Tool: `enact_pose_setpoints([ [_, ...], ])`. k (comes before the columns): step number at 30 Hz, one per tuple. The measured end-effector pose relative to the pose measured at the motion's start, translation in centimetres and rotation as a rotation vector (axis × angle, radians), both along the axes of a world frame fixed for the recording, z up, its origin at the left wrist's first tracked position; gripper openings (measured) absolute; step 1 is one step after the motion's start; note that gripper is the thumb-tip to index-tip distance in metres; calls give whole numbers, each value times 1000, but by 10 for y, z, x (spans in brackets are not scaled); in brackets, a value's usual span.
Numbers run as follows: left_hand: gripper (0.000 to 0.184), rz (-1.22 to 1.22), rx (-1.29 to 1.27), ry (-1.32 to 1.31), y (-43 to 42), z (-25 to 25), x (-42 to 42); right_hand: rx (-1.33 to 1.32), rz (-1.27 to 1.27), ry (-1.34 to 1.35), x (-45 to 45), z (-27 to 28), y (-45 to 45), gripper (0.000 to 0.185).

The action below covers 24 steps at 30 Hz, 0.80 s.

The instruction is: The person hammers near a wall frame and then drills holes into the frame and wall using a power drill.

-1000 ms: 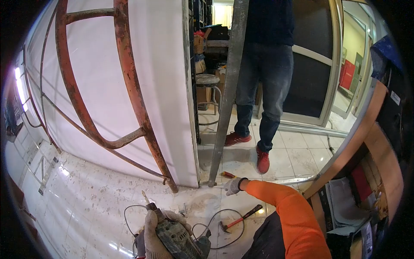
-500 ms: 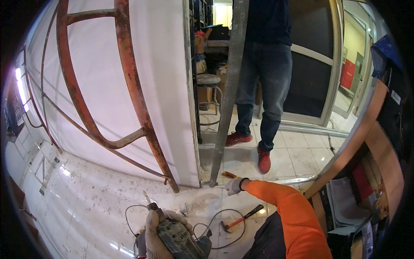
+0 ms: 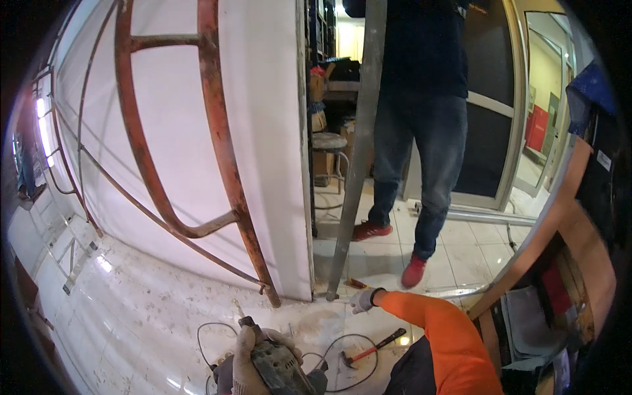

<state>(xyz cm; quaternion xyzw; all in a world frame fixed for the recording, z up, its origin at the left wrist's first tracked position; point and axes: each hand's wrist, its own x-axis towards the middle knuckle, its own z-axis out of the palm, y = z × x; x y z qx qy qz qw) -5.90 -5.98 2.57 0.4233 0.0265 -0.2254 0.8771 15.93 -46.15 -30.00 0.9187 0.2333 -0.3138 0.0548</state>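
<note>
From here I cannot see the whole drill (image 3: 282, 366): the bottom edge cuts it, and it hides part of the left hand (image 3: 244, 365). Whether the right hand (image 3: 362, 301) touches the metal bar (image 3: 359, 164), I cannot tell. The top edge cuts the standing person (image 3: 423, 62).

Left hand (image 3: 244, 362): gloved, low in view, fingers wrapped round in a firm closed grip.
Left forearm: out of view below the bottom edge.
Right hand (image 3: 363, 301): gloved, held out ahead, fingertips toward the left; too small to tell how far they curl.
Right wrist (image 3: 378, 297): banded dark.
Right arm (image 3: 440, 322): orange-sleeved, bent at the elbow, rising from the lower right.
</note>
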Motion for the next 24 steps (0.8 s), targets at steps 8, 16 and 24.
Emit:
enact_pose_setpoints([
  [8,50,-76,-208,194,-10,14,-4,-9,-34,-168,56,15,-24,40],
  [16,55,-22,-161,185,-30,-19,13,174,-482,-425,159,113,-83,46],
  [24,57,-44,-215,179,-40,-18,6,248,-621,-335,129,122,-76,56],
])
